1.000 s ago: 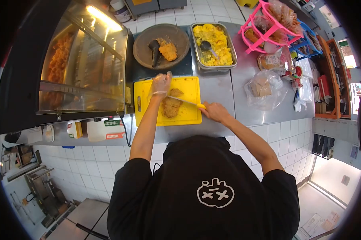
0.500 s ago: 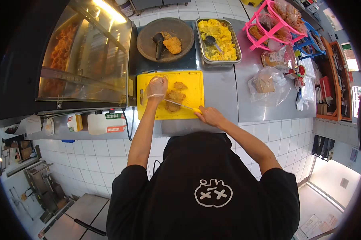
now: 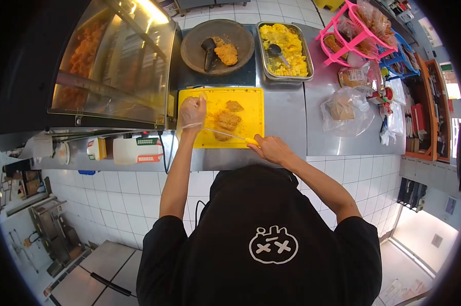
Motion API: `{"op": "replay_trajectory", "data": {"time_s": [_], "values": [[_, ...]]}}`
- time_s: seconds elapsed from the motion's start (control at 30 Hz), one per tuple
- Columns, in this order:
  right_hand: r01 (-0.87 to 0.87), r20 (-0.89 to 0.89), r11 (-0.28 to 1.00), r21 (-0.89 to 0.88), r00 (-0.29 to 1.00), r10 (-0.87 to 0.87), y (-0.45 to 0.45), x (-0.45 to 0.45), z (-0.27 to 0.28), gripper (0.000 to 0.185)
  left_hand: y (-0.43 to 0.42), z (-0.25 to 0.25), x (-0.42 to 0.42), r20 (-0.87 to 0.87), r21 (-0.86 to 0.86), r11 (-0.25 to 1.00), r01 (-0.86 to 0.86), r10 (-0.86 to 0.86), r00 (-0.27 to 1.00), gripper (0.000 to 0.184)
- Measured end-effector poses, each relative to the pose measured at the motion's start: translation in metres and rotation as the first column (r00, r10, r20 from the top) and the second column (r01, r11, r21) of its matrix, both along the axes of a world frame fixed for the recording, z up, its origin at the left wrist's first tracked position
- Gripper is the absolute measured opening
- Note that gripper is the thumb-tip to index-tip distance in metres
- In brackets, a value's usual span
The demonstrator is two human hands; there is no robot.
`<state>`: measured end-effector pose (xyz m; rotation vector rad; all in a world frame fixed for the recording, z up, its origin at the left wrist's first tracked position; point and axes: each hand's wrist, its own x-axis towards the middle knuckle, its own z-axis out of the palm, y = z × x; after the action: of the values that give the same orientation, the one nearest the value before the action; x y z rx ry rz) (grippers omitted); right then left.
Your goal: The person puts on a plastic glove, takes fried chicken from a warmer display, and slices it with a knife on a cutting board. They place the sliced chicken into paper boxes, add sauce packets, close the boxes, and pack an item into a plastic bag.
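A yellow cutting board [image 3: 248,137] lies on the steel counter. Cut pieces of brown fried food [image 3: 228,120] rest on it, with one smaller piece apart at the top. My right hand [image 3: 272,149] grips the yellow handle of a knife [image 3: 252,141]; the blade points left across the lower part of the food. My left hand [image 3: 193,112], in a clear plastic glove, is closed over the board's left side, left of the food. Whether it holds anything is hidden.
Behind the board are a stone mortar [image 3: 189,51] with a black pestle and a steel tray [image 3: 286,79] of yellow food. A heated glass case [image 3: 118,102] borders the left. At right are a plastic bag [image 3: 345,112] and a pink basket [image 3: 342,43].
The knife now lies lower across the food, which shows as separate pieces. My left hand has moved left, away from the food. The whole view has shifted slightly.
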<state>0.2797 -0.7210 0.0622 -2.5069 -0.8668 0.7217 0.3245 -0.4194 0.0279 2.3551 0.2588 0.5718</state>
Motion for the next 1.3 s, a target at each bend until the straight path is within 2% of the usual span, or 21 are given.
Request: {"op": "replay_trajectory", "data": {"time_s": [0.07, 0.17, 0.27, 0.4, 0.47, 0.57, 0.67, 0.73, 0.77, 0.8, 0.87, 0.9, 0.97, 1.0, 1.1, 1.2, 1.23, 1.3], "values": [[-0.02, -0.024, 1.0, -0.001, 1.0, 0.02, 0.001, 0.002, -0.007, 0.05, 0.003, -0.016, -0.008, -0.025, 0.066, 0.998, 0.002, 0.0, 1.0, 0.041], [-0.031, -0.022, 0.999, -0.03, 0.999, 0.031, -0.001, 0.007, -0.036, 0.049, 0.003, -0.042, -0.014, -0.159, 0.046, 0.998, -0.04, 0.047, 0.986, 0.038], [-0.041, 0.023, 0.999, -0.012, 0.999, 0.042, -0.001, 0.007, -0.054, 0.048, -0.001, -0.051, -0.015, -0.132, 0.111, 0.993, -0.032, 0.047, 0.99, 0.036], [-0.016, 0.027, 0.998, -0.061, 0.999, 0.017, 0.004, 0.001, -0.049, 0.047, 0.003, -0.067, -0.016, -0.212, 0.101, 0.995, -0.026, 0.047, 0.976, 0.035], [-0.023, 0.043, 0.999, -0.049, 0.999, 0.026, 0.007, 0.008, -0.043, 0.047, 0.011, -0.071, -0.008, -0.164, 0.085, 0.996, 0.025, -0.01, 0.986, 0.034], [0.02, 0.06, 1.0, -0.001, 0.998, -0.02, -0.002, 0.003, -0.025, 0.047, 0.013, -0.037, -0.008, 0.18, 0.025, 0.996, 0.082, -0.085, 0.98, 0.029], [0.135, 0.072, 0.977, 0.165, 0.986, -0.149, -0.026, -0.016, -0.015, 0.047, 0.008, 0.009, -0.035, 0.335, 0.16, 0.975, 0.157, -0.203, 0.92, 0.02], [0.269, -0.063, 0.957, 0.113, 0.963, -0.263, -0.044, -0.023, -0.002, 0.046, 0.003, 0.025, -0.065, 0.171, 0.26, 0.899, 0.351, -0.401, 0.9, 0.027], [0.332, -0.13, 0.94, 0.084, 0.939, -0.32, -0.052, -0.027, 0.003, 0.045, -0.006, 0.025, -0.073, 0.075, 0.28, 0.849, 0.447, -0.484, 0.872, 0.038], [0.394, -0.156, 0.908, 0.141, 0.915, -0.373, -0.063, -0.033, -0.006, 0.046, -0.015, 0.021, -0.077, -0.023, 0.291, 0.791, 0.538, -0.557, 0.83, 0.049], [0.509, -0.219, 0.825, 0.245, 0.858, -0.464, -0.08, -0.044, -0.04, 0.048, -0.015, -0.013, -0.08, -0.179, 0.489, 0.65, 0.582, -0.578, 0.796, 0.067], [0.619, -0.401, 0.761, 0.193, 0.758, -0.515, -0.079, -0.045, -0.043, 0.048, -0.017, -0.016, -0.076, -0.255, 0.574, 0.561, 0.597, -0.57, 0.781, 0.076], [0.782, -0.702, 0.623, 0.018, 0.454, -0.549, -0.077, -0.05, -0.047, 0.05, -0.018, -0.025, -0.055, -0.365, 0.543, 0.491, 0.681, -0.593, 0.718, 0.087], [0.797, -0.744, 0.603, 0.039, 0.426, -0.515, -0.073, -0.049, -0.052, 0.05, -0.022, -0.024, -0.04, -0.416, 0.525, 0.456, 0.718, -0.599, 0.684, 0.093], [0.823, -0.851, 0.56, 0.093, 0.358, -0.384, -0.053, -0.048, -0.069, 0.05, -0.039, -0.011, -0.005, -0.464, 0.427, 0.357, 0.831, -0.702, 0.54, 0.092], [0.821, -0.877, 0.566, 0.073, 0.323, -0.356, -0.036, -0.046, -0.075, 0.05, -0.047, -0.03, 0.014, -0.447, 0.44, 0.399, 0.805, -0.68, 0.581, 0.092], [0.808, -0.88, 0.584, 0.079, 0.332, -0.34, -0.032, -0.045, -0.075, 0.05, -0.049, -0.033, 0.018, -0.448, 0.39, 0.425, 0.817, -0.687, 0.572, 0.092], [0.824, -0.898, 0.562, 0.069, 0.297, -0.325, -0.023, -0.046, -0.076, 0.051, -0.055, -0.049, 0.016, -0.305, 0.383, 0.545, 0.746, -0.687, 0.659, 0.089]]}}
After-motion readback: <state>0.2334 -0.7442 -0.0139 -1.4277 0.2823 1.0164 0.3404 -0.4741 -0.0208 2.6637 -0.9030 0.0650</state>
